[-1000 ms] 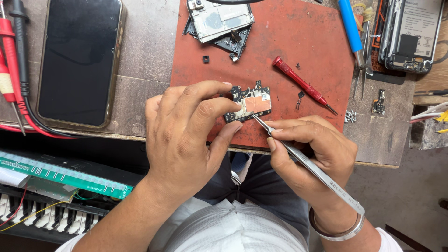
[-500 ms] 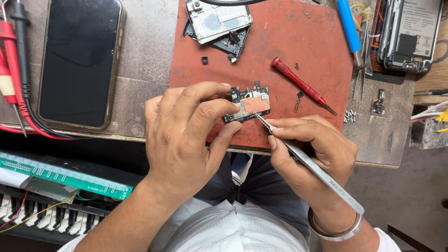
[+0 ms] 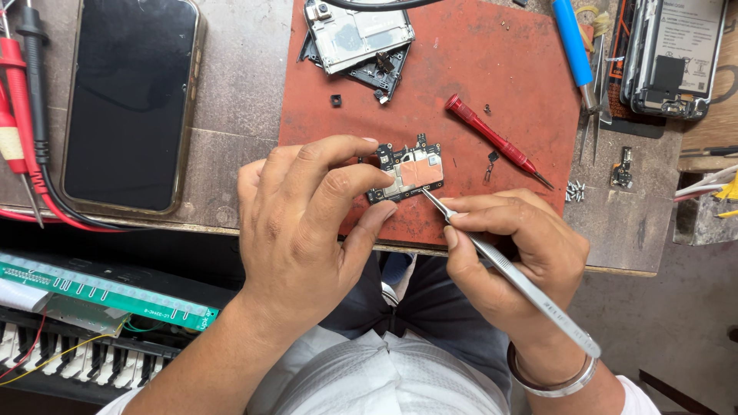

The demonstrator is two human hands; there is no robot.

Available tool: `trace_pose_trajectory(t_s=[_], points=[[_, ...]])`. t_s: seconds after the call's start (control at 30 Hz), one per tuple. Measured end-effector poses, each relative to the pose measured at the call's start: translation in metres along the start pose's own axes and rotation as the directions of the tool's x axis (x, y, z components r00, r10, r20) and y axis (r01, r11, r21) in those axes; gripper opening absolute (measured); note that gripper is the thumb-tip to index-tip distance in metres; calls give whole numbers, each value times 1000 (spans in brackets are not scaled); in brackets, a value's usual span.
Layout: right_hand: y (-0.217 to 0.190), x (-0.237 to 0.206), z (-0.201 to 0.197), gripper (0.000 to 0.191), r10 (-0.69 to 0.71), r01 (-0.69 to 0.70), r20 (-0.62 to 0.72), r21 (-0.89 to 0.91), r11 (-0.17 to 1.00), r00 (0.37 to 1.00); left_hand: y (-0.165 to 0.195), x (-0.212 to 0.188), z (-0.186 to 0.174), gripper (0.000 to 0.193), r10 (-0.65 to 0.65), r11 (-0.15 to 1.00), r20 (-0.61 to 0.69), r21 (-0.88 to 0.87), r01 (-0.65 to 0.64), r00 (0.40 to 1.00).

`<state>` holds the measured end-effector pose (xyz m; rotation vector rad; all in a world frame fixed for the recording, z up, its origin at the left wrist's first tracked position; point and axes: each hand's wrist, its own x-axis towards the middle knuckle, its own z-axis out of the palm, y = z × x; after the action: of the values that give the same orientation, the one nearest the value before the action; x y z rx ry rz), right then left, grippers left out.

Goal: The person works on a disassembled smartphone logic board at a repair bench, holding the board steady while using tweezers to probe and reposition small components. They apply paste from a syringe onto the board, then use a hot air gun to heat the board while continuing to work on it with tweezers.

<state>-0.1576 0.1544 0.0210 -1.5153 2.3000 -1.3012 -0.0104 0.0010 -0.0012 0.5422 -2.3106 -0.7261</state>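
My left hand pinches a small phone circuit board between thumb and fingers, holding it just above the red work mat. The board is dark with a copper-coloured shield on top. My right hand grips metal tweezers like a pen. Their tip touches the lower right edge of the board.
A red-handled screwdriver lies on the mat right of the board. A phone frame and parts sit at the mat's top. A dark phone, red and black probes, a blue tool, an opened phone, loose screws and a green board surround it.
Almost nothing has moved. The tweezers' tip has shifted slightly along the board's lower edge while my left hand keeps the board steady.
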Motion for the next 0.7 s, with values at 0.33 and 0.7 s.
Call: trace_pose_trajectory(t_s=[0.33,0.7], points=[[10,-10,-3,15,23,-23,-3,110,994,1000,0,1,0,28,6,999,-5,35,-5,1000],[36,-28,-17,20,262,-77,-195,644,761,945,1,1,1,30,71,993,-29,95,-68,997]])
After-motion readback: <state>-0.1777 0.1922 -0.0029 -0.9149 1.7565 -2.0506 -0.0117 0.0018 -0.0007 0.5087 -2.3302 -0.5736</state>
